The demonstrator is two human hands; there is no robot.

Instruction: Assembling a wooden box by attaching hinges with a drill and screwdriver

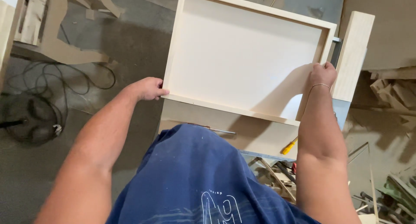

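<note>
Workshop floor below; your left hand [148, 88] and right hand [322, 74] each clasp opposite sides of the wooden tray [242, 55]

Shallow pale wooden drawer box [242, 55], open-side up

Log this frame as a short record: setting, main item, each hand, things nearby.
setting: workshop, dusty floor, seen from above
main item: shallow wooden tray, pale panel inside a raised frame, lying flat on a workbench
left hand: grip on the tray's left near corner
right hand: grip on the tray's right edge
beside tray: upright wood block just right of it
on bench: screwdriver with yellow handle, partly hidden
floor left: black cable, wood offcuts
floor right: scrap wood
</note>
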